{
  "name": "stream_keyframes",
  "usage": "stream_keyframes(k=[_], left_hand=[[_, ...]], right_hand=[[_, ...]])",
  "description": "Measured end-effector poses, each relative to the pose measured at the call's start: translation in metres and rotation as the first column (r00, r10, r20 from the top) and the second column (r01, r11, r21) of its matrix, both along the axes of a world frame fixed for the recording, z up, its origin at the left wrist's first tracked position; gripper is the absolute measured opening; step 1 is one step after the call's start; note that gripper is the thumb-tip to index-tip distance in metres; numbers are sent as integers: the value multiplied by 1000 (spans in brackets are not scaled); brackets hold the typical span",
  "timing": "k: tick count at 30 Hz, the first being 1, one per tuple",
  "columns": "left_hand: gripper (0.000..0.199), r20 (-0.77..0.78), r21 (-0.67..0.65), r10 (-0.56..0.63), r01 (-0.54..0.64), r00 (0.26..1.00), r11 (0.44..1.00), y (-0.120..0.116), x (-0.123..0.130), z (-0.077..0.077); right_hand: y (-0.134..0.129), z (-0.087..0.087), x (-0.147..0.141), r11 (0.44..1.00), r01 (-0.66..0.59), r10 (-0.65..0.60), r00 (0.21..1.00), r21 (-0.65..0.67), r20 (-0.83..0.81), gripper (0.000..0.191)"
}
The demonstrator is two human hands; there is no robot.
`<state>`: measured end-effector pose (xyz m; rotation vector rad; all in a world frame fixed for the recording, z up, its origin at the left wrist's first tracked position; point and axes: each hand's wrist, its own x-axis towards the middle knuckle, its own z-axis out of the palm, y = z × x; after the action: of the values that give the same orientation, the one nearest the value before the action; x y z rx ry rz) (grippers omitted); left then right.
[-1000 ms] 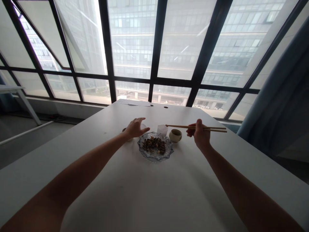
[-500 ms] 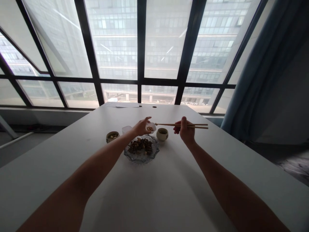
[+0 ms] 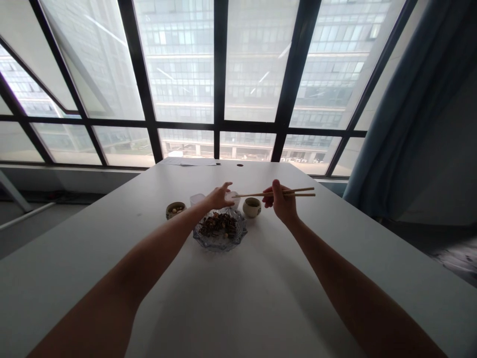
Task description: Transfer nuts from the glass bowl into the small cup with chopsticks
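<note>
My left hand [image 3: 219, 196] reaches over the glass bowl and grips a small translucent cup [image 3: 235, 203] between thumb and fingers. My right hand [image 3: 276, 198] is closed on a pair of wooden chopsticks [image 3: 298, 192], which point left. Their tips lie at the cup's opening; whether they pinch anything is too small to tell. Beneath my left wrist, a scalloped glass bowl [image 3: 219, 244] holds a heap of dark brown dried pieces [image 3: 219, 224]. Between the hands, a small beige ceramic cup [image 3: 252, 208] stands upright on the table.
To the left stands another patterned ceramic cup [image 3: 176, 209] with pale round pieces inside. A second translucent cup [image 3: 197, 199] is partly hidden behind my left forearm. Papers [image 3: 190, 162] lie at the white table's [image 3: 231, 298] far edge, before the windows. A blue curtain [image 3: 387, 129] hangs right.
My right hand and the chopsticks have shifted left, bringing the tips over the translucent cup. The brown pieces seen in that cup earlier no longer show clearly.
</note>
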<state>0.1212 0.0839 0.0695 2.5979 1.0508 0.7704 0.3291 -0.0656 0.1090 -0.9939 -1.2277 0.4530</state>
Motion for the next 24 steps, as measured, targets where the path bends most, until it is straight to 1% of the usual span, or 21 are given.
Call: stream_keyframes(k=[3,6,8,10,12,14,16,19,21,24], left_hand=[[90,-74,-77,47,-53,996,996,-1,-1,5],[86,-103,-94,32,-42,994,995,-7,-10,12],[75,-90,-40,17,-21,996,999,-15,-25,17],[64,-65,50,15,-12,998,999,-24,-45,21],[56,-48,133,39,-32,998,991,-35,-71,23],[52,-17,195,92,-87,996,977,-45,-99,23],[49,35,226,164,-168,986,959,-55,-126,19],[50,140,226,264,-291,954,930,-67,-159,5],[53,209,196,323,-363,923,911,-74,-172,-7],[59,271,121,381,-424,884,898,-79,-179,-26]], right_hand=[[-10,11,-6,985,-120,130,989,-121,73,70],[-17,16,-13,963,-198,231,956,-185,182,70],[-18,15,-17,955,-221,264,937,-197,228,69],[-18,12,-19,950,-233,283,924,-208,258,69],[-16,9,-20,947,-237,293,913,-218,283,69],[-15,6,-20,944,-239,303,902,-230,307,68],[-13,4,-20,943,-236,303,901,-234,311,69],[-10,1,-22,949,-221,279,920,-225,274,69],[-9,-1,-23,956,-195,247,939,-220,241,69],[-8,-4,-26,959,-164,214,954,-230,210,69]])
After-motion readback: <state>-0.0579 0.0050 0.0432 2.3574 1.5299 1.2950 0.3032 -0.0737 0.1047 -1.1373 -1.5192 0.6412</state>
